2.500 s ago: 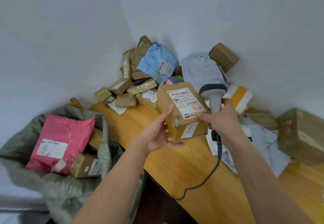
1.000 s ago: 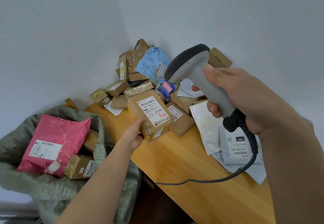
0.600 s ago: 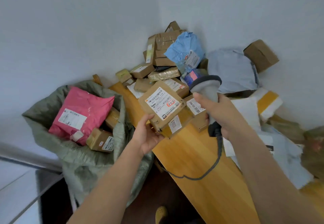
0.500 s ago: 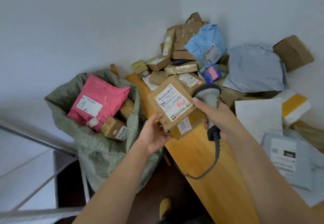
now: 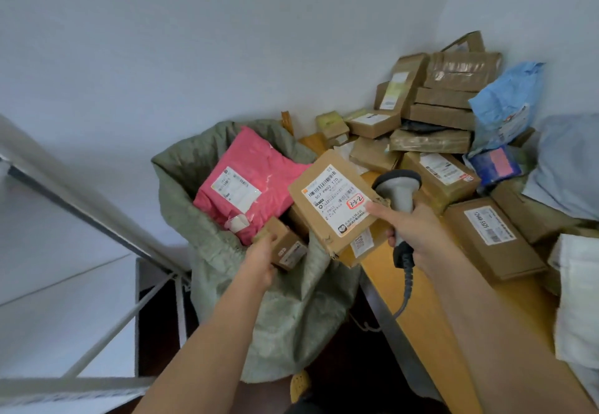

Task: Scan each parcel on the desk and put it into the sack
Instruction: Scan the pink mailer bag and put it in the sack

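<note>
A labelled cardboard parcel (image 5: 337,207) hangs over the green sack (image 5: 275,310) beside the table (image 5: 431,310). The right hand (image 5: 411,233) grips a scanner (image 5: 399,199), forefinger on the parcel. The left hand (image 5: 259,262) reaches into the sack; its grasp cannot be told.

A brown cardboard parcel (image 5: 335,206) with a white barcode label and red-bordered sticker sits between the hands, left of the grey, black-cabled scanner (image 5: 399,201). Beyond the left hand, a pink mailer (image 5: 249,183) lies in an olive-green sack (image 5: 291,310). Beyond the right hand: a light-blue bag (image 5: 509,102) on the yellow-orange desk (image 5: 431,326).
</note>
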`<action>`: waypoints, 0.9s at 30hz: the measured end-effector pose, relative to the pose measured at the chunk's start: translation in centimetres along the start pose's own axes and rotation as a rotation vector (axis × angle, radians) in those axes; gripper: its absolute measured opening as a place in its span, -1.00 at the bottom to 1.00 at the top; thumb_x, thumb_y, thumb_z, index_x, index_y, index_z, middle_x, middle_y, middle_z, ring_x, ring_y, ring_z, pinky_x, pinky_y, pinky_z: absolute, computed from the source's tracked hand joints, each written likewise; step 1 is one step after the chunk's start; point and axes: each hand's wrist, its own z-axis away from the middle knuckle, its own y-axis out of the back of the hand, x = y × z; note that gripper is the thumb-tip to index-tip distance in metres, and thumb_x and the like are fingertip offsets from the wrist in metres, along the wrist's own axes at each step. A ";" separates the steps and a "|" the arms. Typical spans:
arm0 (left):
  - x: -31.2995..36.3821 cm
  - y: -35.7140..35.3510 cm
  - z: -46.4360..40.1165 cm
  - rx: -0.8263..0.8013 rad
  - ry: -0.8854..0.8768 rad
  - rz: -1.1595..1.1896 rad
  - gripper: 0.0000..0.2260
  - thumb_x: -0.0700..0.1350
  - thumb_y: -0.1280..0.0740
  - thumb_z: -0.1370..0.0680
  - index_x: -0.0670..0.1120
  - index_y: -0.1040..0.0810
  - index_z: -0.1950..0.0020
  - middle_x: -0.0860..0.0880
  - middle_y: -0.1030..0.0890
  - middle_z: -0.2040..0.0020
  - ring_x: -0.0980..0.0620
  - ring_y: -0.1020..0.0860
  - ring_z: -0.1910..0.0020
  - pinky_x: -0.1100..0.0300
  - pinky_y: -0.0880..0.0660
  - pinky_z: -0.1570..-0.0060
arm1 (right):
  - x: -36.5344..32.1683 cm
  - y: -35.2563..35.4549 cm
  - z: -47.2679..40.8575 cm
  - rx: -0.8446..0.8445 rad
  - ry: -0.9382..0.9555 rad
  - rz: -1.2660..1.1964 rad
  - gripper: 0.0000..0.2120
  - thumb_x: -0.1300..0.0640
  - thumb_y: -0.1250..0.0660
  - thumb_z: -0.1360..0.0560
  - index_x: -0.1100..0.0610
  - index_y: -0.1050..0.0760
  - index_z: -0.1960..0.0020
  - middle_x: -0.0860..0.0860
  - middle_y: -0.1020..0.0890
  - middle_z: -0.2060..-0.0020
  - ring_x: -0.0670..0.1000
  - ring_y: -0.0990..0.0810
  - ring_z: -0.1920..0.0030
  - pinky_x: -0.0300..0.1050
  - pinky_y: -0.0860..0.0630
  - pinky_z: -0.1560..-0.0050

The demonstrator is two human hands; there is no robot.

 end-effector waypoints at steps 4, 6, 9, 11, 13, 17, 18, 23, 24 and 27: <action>2.2 4.0 -3.3 0.065 0.058 -0.025 -0.89 -0.15 -0.24 -0.62 -0.15 -0.47 0.08 -0.05 -0.64 0.35 0.11 -0.58 0.36 0.33 -0.45 0.41 | -0.8 -5.3 -0.8 -0.018 -0.023 -0.002 -0.50 0.04 -0.59 -0.36 0.16 -0.43 -0.15 0.08 -0.57 0.29 -0.02 -0.44 0.41 -0.14 -0.43 0.40; 2.5 5.4 -4.7 0.064 0.080 -0.026 -0.79 -0.15 -0.23 -0.62 -0.31 -0.50 0.05 -0.01 -0.51 0.60 0.09 -0.47 0.64 0.34 -0.31 0.71 | -0.6 -7.0 -1.0 -0.031 -0.033 0.023 -0.49 0.00 -0.59 -0.34 0.15 -0.43 -0.14 0.09 -0.58 0.28 -0.01 -0.44 0.39 -0.12 -0.44 0.36; 1.6 6.9 -7.4 0.058 0.136 -0.019 -0.62 -0.09 -0.30 -0.57 -0.44 -0.49 -0.10 -0.04 -0.51 0.57 0.08 -0.44 0.64 0.40 -0.29 0.67 | -0.4 -9.0 -1.6 -0.043 -0.035 0.050 -0.45 -0.04 -0.60 -0.31 0.14 -0.44 -0.15 0.12 -0.61 0.21 -0.01 -0.45 0.37 -0.11 -0.44 0.36; 1.0 8.2 -8.0 0.137 0.129 0.079 -0.51 -0.06 -0.42 -0.46 -0.41 -0.47 -0.19 -0.14 -0.64 0.27 -0.01 -0.62 0.37 0.25 -0.54 0.41 | -0.6 -10.2 -2.1 -0.051 -0.036 0.069 -0.45 -0.05 -0.59 -0.32 0.13 -0.43 -0.16 0.15 -0.62 0.16 -0.02 -0.46 0.38 -0.12 -0.43 0.37; 0.5 9.7 -8.6 0.347 0.080 0.141 -0.61 -0.12 -0.50 -0.42 -0.24 -0.50 -0.15 -0.15 -0.61 0.01 -0.13 -0.62 0.06 -0.01 -0.61 0.04 | -0.9 -11.6 -2.7 -0.070 -0.037 0.078 -0.48 -0.07 -0.58 -0.33 0.10 -0.43 -0.13 0.19 -0.64 0.09 -0.02 -0.46 0.38 -0.12 -0.42 0.37; 1.1 13.0 -7.0 0.538 0.053 0.077 -0.68 -0.23 -0.52 -0.41 -0.27 -0.46 -0.03 -0.15 -0.51 0.10 -0.13 -0.51 0.04 0.00 -0.53 -0.05 | -0.9 -15.5 -3.4 -0.114 -0.018 0.075 -0.46 -0.07 -0.59 -0.33 0.13 -0.47 -0.17 0.08 -0.64 0.17 -0.04 -0.50 0.40 -0.19 -0.42 0.44; 1.5 13.8 -6.3 0.548 0.043 0.060 -0.74 -0.28 -0.50 -0.42 -0.27 -0.46 0.01 -0.14 -0.49 0.17 -0.13 -0.50 0.07 0.03 -0.51 0.02 | -0.8 -16.6 -3.5 -0.131 -0.013 0.073 -0.46 -0.07 -0.59 -0.33 0.13 -0.48 -0.17 0.09 -0.66 0.16 -0.05 -0.52 0.40 -0.19 -0.44 0.44; 3.2 17.6 -4.1 0.592 -0.005 -0.049 -0.65 -0.31 -0.39 -0.48 -0.30 -0.50 -0.26 -0.07 -0.47 0.23 -0.04 -0.49 0.23 0.05 -0.50 -0.03 | 0.4 -20.9 -2.9 -0.264 0.011 0.031 -0.54 0.06 -0.56 -0.39 0.19 -0.50 -0.18 0.13 -0.65 0.28 -0.02 -0.54 0.43 -0.10 -0.51 0.44; 3.7 17.8 -3.7 0.597 -0.025 -0.063 -0.64 -0.30 -0.37 -0.49 -0.31 -0.50 -0.28 -0.03 -0.43 0.27 -0.01 -0.46 0.26 0.06 -0.49 -0.04 | 0.6 -21.2 -2.8 -0.266 0.011 0.037 -0.55 0.08 -0.55 -0.40 0.20 -0.50 -0.20 0.07 -0.60 0.33 -0.06 -0.51 0.48 -0.14 -0.46 0.46; 4.6 18.0 -2.6 0.614 -0.033 -0.091 -0.64 -0.31 -0.34 -0.51 -0.32 -0.48 -0.31 -0.01 -0.39 0.28 0.05 -0.40 0.33 0.10 -0.47 0.07 | 0.9 -20.9 -3.6 -0.231 -0.003 0.072 -0.60 0.17 -0.46 -0.46 0.20 -0.44 -0.24 0.06 -0.55 0.33 -0.06 -0.49 0.47 -0.14 -0.44 0.41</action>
